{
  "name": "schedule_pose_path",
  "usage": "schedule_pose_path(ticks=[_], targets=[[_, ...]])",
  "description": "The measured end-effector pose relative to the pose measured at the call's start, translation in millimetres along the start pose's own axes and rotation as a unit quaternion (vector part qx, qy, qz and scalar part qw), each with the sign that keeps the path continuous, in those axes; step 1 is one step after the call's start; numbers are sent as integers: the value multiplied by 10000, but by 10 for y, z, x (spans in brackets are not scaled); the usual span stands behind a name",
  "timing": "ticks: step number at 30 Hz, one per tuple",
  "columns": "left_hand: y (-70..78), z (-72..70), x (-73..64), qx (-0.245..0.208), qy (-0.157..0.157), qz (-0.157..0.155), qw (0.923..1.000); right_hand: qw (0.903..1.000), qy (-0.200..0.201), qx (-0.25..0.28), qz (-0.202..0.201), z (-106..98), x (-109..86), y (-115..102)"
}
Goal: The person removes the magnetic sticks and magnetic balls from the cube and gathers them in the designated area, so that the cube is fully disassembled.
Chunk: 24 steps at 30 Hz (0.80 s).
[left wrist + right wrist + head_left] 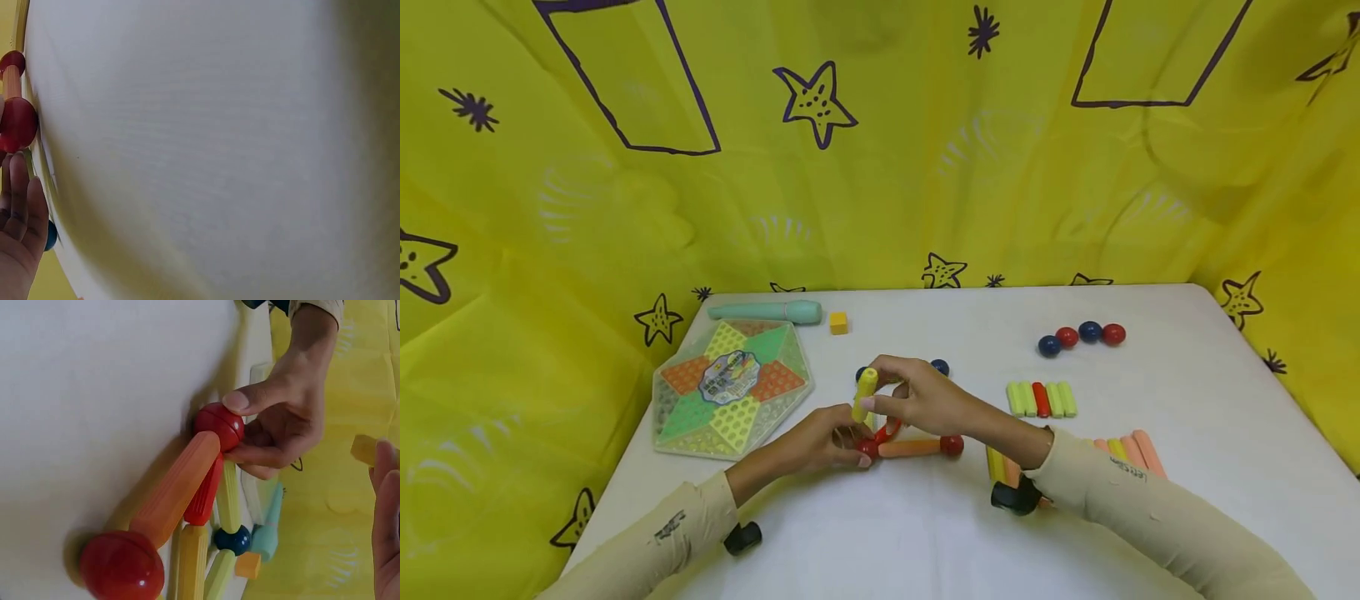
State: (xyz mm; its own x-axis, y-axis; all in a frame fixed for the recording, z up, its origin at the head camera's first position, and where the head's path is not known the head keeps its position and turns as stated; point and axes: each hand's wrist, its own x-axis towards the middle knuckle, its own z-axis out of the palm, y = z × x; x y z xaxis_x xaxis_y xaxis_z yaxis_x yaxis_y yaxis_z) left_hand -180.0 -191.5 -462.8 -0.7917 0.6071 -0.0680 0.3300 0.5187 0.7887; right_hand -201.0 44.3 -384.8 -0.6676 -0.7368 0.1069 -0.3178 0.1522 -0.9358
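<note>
My left hand [823, 442] pinches a red ball [219, 425] between thumb and fingers, close over the white table. From that ball run an orange ribbed stick [910, 448], a red stick [205, 497] and a yellow-green stick [229, 497]. The orange one ends in a second red ball [952, 446]; the yellow-green one meets a dark blue ball [232, 540]. Above this joined shape, my right hand [925, 392] pinches a loose yellow stick [865, 393], tilted upward. Part of the shape is hidden behind the right hand in the head view.
A hexagonal patterned case [730, 387] lies at left, with a mint-green tube [767, 312] and an orange cube [838, 323] behind. Blue and red balls [1090, 332] line up at back right. Short sticks [1027, 400] and longer sticks [1138, 454] lie right of my hands.
</note>
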Motion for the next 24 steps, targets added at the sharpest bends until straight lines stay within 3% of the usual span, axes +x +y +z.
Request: schedule_pose_path(ticks=[7,12,19,24], targets=[[21,5,11,255,6,17,9997,9975,-199,4,681,-295,-203,141],[20,21,-10,272,34,-72,9996,9948,201,-29,993,-693,-455,342],[3,31,-20,257,35,-94,9996,9922,920,-589,608,-1393,-1022,631],[9,15,-27,269,28,-104,9996,9838,1075,-1108,913,-1724,-1544,758]])
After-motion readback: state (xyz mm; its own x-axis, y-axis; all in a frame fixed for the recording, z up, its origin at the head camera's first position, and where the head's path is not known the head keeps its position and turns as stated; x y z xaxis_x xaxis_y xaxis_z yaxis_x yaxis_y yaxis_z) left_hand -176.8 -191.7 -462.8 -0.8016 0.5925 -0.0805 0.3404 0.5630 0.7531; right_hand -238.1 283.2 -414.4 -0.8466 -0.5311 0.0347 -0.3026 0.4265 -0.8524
